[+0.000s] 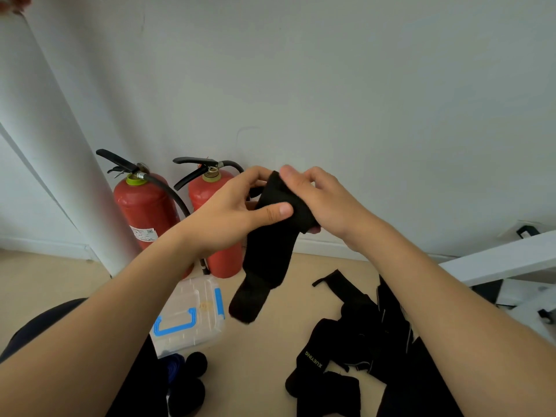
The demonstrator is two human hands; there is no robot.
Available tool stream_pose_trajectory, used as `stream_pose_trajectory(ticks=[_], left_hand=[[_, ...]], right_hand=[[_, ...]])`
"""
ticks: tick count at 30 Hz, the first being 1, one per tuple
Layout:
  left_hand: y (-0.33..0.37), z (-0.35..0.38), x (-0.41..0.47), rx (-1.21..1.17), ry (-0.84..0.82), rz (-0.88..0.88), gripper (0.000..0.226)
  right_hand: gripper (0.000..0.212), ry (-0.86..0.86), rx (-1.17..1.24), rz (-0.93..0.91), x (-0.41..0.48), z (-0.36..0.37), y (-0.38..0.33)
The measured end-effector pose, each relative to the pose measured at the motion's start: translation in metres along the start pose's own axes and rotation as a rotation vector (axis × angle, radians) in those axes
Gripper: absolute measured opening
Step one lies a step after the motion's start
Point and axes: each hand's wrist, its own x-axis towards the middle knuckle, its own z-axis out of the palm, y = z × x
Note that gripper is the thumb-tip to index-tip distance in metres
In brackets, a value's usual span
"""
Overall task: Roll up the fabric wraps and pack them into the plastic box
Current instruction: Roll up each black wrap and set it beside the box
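Hanging in the air above the floor, a black fabric wrap point(270, 251) is held at its upper end by both hands, and its lower end droops down. The left hand point(231, 215) pinches it with the thumb on top. The right hand point(325, 203) curls its fingers round the top part. Below on the floor lies the closed plastic box point(192, 314). A pile of black wraps point(361, 341) lies to its right, and rolled wraps point(195, 362) lie near the box.

wrap, mid frame point(267, 251): black cloth, matt, a bit fuzzy
box, lower left point(192, 335): clear plastic, smooth, kinda glossy
handle point(177, 325): blue plastic
extinguishers, left of centre point(144, 209): red painted metal, slight sheen
floor point(261, 350): tan, smooth, matt
wall point(361, 85): white, matt paint
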Motion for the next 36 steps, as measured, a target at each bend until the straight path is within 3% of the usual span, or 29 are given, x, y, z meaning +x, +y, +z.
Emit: stream_pose_trajectory(ticks=[7, 10, 12, 14, 18, 20, 21, 23, 26, 30, 34, 36], left_hand=[[-0.001, 0.007, 0.006, -0.262, 0.342, -0.063, 0.038], [-0.003, 0.006, 0.008, -0.278, 0.389, -0.066, 0.040], [-0.005, 0.005, 0.010, -0.310, 0.423, -0.083, 0.047], [-0.006, 0.003, 0.012, -0.383, 0.421, -0.120, 0.054], [-0.010, 0.002, 0.014, -0.460, 0.397, -0.183, 0.042], [-0.010, 0.003, 0.016, -0.419, 0.406, -0.200, 0.040], [-0.009, 0.004, 0.015, -0.411, 0.404, -0.212, 0.038], [-0.005, 0.007, 0.015, -0.426, 0.369, -0.255, 0.031], [0.000, 0.015, 0.012, -0.516, 0.320, -0.303, 0.022], [-0.001, 0.020, 0.007, -0.406, 0.160, -0.245, 0.045], [-0.001, 0.020, 0.003, -0.276, 0.167, -0.156, 0.025], [-0.001, 0.020, 0.004, -0.225, 0.183, -0.164, 0.047]], right_hand=[[0.038, -0.198, 0.411, 0.157, -0.006, 0.001, -0.003], [0.072, -0.143, 0.299, 0.109, -0.005, 0.001, 0.000], [0.067, -0.173, 0.189, 0.000, -0.004, -0.003, 0.002], [0.066, -0.240, 0.047, -0.139, -0.004, -0.009, 0.006], [0.057, -0.256, -0.131, -0.279, -0.008, -0.008, 0.008], [0.032, -0.148, -0.211, -0.289, -0.004, -0.002, 0.010], [0.032, -0.048, -0.258, -0.269, -0.002, 0.000, 0.010], [0.036, 0.144, -0.220, -0.274, 0.004, 0.000, 0.011], [0.014, 0.221, -0.080, -0.355, 0.008, -0.002, 0.007], [0.027, 0.304, -0.118, -0.293, 0.012, -0.006, 0.010], [0.019, 0.297, -0.059, -0.208, 0.016, -0.007, 0.013], [0.011, 0.219, -0.019, -0.163, 0.016, -0.004, 0.015]])
